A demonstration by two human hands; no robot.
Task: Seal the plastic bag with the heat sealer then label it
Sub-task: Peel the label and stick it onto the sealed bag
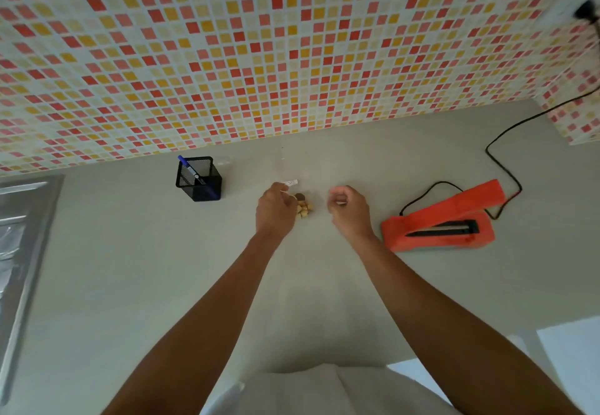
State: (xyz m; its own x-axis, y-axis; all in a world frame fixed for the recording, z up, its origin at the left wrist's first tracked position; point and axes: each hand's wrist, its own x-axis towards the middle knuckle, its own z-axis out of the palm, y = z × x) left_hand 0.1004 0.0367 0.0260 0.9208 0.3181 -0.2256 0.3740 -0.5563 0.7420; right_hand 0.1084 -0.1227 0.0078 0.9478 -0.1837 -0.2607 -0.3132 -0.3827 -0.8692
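Now, head view: grey counter (130, 268) under a tiled wall.
Plastic bag (304, 209): clear, tan pieces inside, frame centre, between both hands.
Left hand (275, 208): fingers curled, pinching the bag's left edge.
Right hand (350, 210): curled beside the bag; any hold, cannot tell.
Heat sealer (438, 220): orange, lid raised, right of frame.
Pen holder (198, 181): black mesh, blue pen inside, left of centre.

We see broad bare surface (113, 285) toward the near edge. On the right, the red heat sealer (438, 223) and its looping black cord (501, 168) take up the way. On the left a mesh pen holder (198, 184) stands upright, and the tiled wall (227, 57) closes the back.
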